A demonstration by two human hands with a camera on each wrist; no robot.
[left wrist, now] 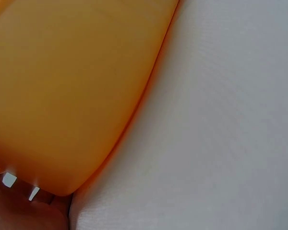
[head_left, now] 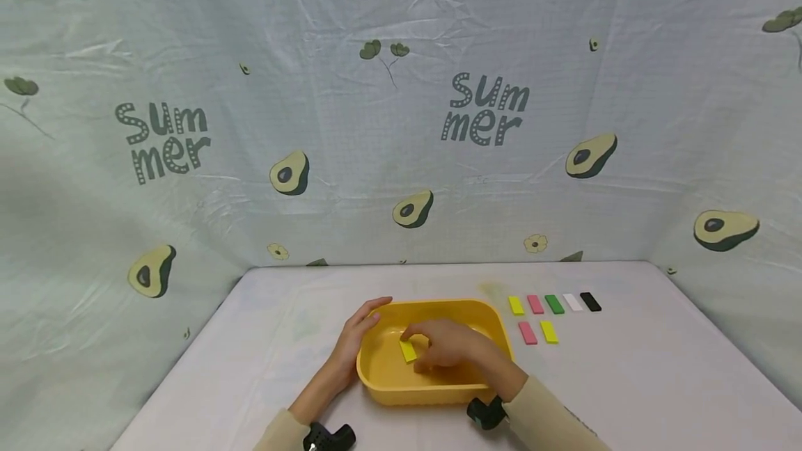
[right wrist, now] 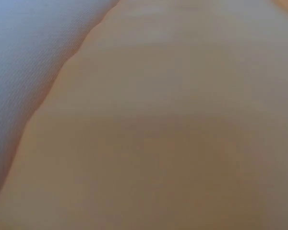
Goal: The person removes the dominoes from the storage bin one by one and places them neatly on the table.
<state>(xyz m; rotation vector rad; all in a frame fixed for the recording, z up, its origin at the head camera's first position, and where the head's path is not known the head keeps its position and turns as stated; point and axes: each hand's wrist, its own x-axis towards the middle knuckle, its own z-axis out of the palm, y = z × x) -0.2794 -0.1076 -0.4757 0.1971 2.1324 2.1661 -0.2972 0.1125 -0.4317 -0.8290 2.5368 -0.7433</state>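
Note:
A yellow plastic tub (head_left: 438, 397) stands on the table in front of me. My left hand (head_left: 355, 341) holds its back left side at the rim; in the left wrist view, fingers (left wrist: 24, 203) lie against the tub's outer wall (left wrist: 77, 96). Inside the tub, my right hand (head_left: 447, 345) pinches a small yellow block (head_left: 408, 351) lengthwise, index fingertip at its far end and thumb at its near end. The right wrist view is filled mostly by the tub's blurred outer wall (right wrist: 149, 143), with the hand out of sight.
Right of the tub, small flat blocks lie in two rows: yellow (head_left: 516, 305), pink (head_left: 535, 304), green (head_left: 554, 304), white (head_left: 573, 303) and black (head_left: 590, 301) behind, pink (head_left: 528, 333) and yellow (head_left: 548, 332) in front. A printed curtain (head_left: 351, 124) hangs behind the white table (head_left: 626, 381).

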